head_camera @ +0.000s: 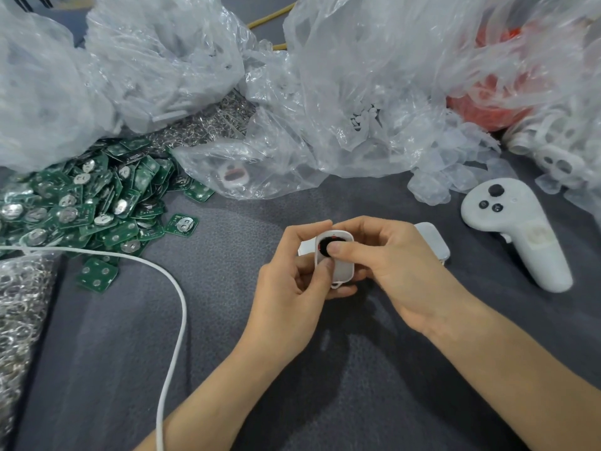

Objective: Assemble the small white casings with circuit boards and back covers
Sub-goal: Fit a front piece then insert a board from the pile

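Grey textured cloth (pixel 227 336) covers the work surface. At the near left lies a heap of small metal rings (pixel 16 304), and a white cable (pixel 177 307) curves from the left edge down to the near edge. Farther back on the left, a pile of green circuit boards (pixel 81 203) spills from under crumpled clear plastic bags (pixel 162 60), with a few boards loose on the cloth. In the middle, the left hand (pixel 292 288) grips a white casing (pixel 344 268), fingers curled behind it and thumb on its lower left edge. The right hand (pixel 393 265) pinches the same casing from the right, its thumb pressing a black round part (pixel 323 249) set in the casing's upper opening. Just behind the right hand a flat white piece (pixel 434 239) rests on the cloth. Right of it lies a white handheld controller (pixel 517 229). At the far right a red bag (pixel 487 105) shows through clear plastic, with more white casings (pixel 559 162) nearby.
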### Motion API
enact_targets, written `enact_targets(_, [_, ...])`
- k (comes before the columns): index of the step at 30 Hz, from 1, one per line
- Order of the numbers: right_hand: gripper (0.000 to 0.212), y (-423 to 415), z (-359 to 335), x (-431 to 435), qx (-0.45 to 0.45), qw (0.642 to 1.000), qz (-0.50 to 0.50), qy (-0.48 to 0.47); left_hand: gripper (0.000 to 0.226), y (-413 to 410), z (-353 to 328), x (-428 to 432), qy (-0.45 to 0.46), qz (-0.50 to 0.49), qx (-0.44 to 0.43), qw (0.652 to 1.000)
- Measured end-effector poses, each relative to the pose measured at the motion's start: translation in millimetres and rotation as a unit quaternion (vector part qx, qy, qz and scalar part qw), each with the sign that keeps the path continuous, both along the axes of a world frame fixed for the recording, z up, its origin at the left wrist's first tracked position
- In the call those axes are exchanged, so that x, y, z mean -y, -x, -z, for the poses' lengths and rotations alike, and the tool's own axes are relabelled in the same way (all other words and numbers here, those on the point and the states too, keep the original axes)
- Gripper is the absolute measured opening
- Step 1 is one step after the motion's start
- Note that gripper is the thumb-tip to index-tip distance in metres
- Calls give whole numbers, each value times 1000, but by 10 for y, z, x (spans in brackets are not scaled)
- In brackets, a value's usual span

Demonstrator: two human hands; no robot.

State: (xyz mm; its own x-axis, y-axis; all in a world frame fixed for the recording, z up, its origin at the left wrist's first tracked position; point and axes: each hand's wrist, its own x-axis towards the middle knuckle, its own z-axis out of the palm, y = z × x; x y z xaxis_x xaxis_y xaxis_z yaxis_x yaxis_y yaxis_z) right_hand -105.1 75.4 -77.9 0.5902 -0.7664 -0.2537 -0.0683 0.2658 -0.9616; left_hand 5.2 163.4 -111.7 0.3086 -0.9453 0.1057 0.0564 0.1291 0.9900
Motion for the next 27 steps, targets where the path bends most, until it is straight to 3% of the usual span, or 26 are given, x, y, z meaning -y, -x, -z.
enact_targets(6, [9, 34, -52, 74, -23, 999, -33, -32, 34, -1, 14, -24, 1, 7, 9, 1000])
enact_targets(12, [18, 53, -50, 64, -10, 999, -30, 16, 33, 3, -16, -3, 0, -7, -41, 999])
enact_targets(19, [20, 42, -44, 31, -43, 994, -43, 87, 18, 24, -32, 11, -19, -32, -59, 998])
enact_targets(27, [20, 29, -19, -11, -78, 979, -28, 188, 17, 35, 13, 23, -30, -61, -47, 997])
